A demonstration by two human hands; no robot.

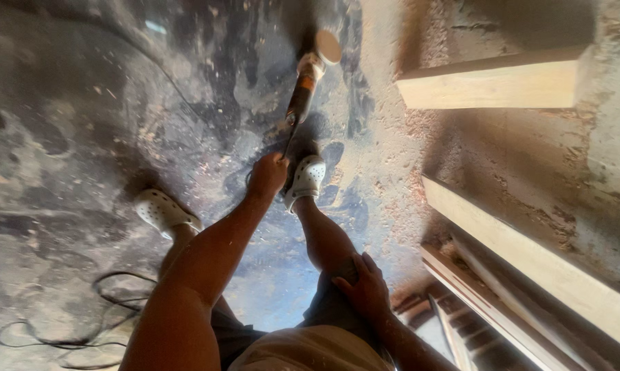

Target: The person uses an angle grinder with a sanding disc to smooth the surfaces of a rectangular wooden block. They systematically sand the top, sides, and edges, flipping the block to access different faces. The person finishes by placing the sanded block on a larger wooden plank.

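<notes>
Your left grip (267,174) clasps the sander (308,75) toward twelve o'clock, right grip (365,288) flat on your thigh; the cable (69,330) at seven could snag your feet.

Your sander (308,81): long black-and-orange body w/ round pale disc at far end, lying tilted on dusty floor (83,124), disc pointing away, near end just ahead of your shoe (304,180).

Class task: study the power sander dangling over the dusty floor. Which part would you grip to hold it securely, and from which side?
Grip the dark body below the orange band, coming from above. The left hand pinches only the tail end, so the sander hangs disc-first; the round pad offers no hold.
</notes>
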